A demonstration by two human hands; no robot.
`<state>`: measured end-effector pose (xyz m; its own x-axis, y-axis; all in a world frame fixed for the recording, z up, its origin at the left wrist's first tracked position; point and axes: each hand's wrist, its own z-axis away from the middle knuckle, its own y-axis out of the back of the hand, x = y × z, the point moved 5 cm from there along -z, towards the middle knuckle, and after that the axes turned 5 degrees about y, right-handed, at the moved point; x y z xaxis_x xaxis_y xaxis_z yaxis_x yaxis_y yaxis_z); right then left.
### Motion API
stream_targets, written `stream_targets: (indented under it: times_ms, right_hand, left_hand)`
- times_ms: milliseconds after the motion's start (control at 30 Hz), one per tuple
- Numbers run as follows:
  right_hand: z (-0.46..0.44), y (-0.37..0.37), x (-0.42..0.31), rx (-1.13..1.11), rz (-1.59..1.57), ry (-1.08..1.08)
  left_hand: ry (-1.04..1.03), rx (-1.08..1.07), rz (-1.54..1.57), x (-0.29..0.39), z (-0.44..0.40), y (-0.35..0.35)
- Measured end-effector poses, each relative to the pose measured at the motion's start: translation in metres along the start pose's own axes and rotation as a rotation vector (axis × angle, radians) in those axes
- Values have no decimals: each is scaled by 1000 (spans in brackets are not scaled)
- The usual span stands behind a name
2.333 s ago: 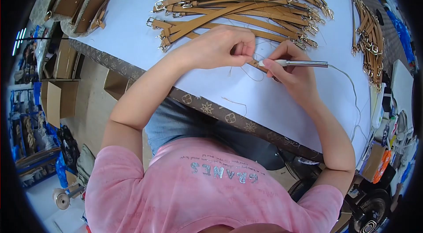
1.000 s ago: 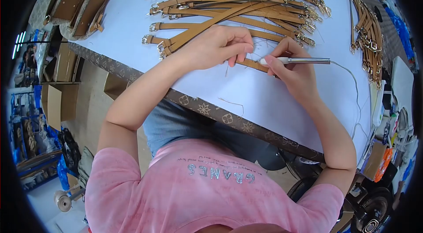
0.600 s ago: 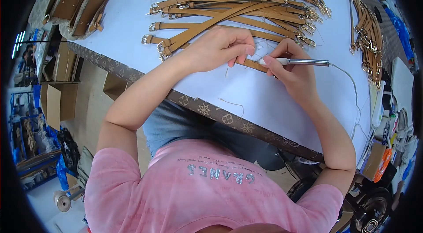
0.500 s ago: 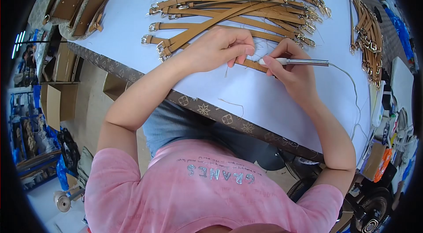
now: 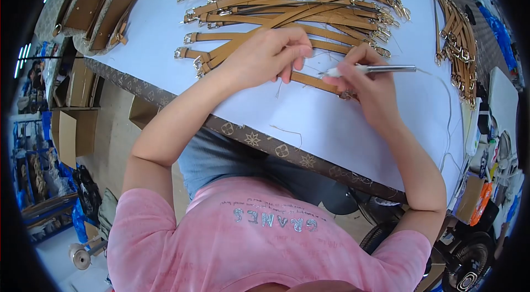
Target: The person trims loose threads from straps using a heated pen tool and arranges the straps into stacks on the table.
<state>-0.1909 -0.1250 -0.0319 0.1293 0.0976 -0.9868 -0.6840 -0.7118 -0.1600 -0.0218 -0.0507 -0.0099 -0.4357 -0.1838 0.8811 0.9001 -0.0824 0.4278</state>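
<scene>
My left hand (image 5: 270,55) is closed over one end of a narrow tan leather strap (image 5: 314,82), just above the white tabletop. Thin loose threads show by its fingertips; whether the thumb and forefinger pinch one is too fine to tell. My right hand (image 5: 370,79) grips a corded pen-shaped tool (image 5: 391,68), white in front with a silver rear, resembling a soldering iron. Its tip points left, a little above the strap. A metal clasp at the strap's right end lies beneath my right fingers. Beyond both hands, many tan buckled straps (image 5: 287,2) lie in a pile.
More straps with metal clasps (image 5: 461,49) lie at the table's right side. Brown bag pieces (image 5: 94,7) stand at the far left. The tool's white cord (image 5: 450,109) trails down the right. A loose thread (image 5: 292,129) lies near the patterned front edge (image 5: 251,138).
My right hand has shifted slightly, moving the tool's tip up off the strap and leaving the clasp end more visible. My left hand has drawn slightly up and left.
</scene>
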Motion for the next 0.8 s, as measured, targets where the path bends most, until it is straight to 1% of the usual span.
stream_targets:
  times_ms: [33,67,167,200,300,333,433,567,800]
  right_hand:
    - [-1,4,1,35,-148,-28]
    - [-2,7,1,35,-148,-26]
    - [-3,13,-1,45,-285,30]
    - [-2,12,-3,45,-286,32]
    - [7,9,-9,45,138,-43]
    - [8,9,-7,48,137,-46]
    - [5,4,-1,-32,204,8]
    - [5,3,-3,-48,253,23]
    - [6,2,-2,-55,245,37]
  left_hand:
    - [23,33,-55,2,-1,1]
    - [22,34,-57,0,-4,-3]
    - [-503,130,-431,11,-3,-21]
    - [-504,129,-433,11,-4,-20]
    - [-281,30,-235,-2,-8,-15]
    - [-280,26,-234,-1,-7,-15]
    - [-69,-55,42,-7,-7,-14]
    - [-72,-45,-19,-3,-6,-15]
    - [-92,-45,14,-7,-7,-16]
